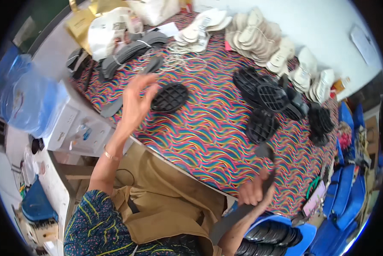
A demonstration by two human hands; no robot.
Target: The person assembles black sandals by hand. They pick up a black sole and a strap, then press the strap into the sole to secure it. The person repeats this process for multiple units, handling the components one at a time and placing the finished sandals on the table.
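Observation:
My left hand point(137, 101) is raised over the near left part of the table with its fingers loosely curled. It is on a long dark grey sole strip point(153, 65) that runs behind it down to the table edge. A black grid-patterned sole point(170, 97) lies just right of its thumb. At the table's near edge, my right hand point(252, 193) grips another long dark grey sole strip point(230, 221) that slants from my lap up past the fingers.
A wavy multicoloured cloth point(208, 128) covers the table. Several black grid soles point(268, 100) are heaped at the right and cream soles point(259, 38) at the back. More grey strips point(127, 53) lie far left. A blue tub of black soles point(277, 234) sits below, and a blue plastic bag point(25, 96) at the left.

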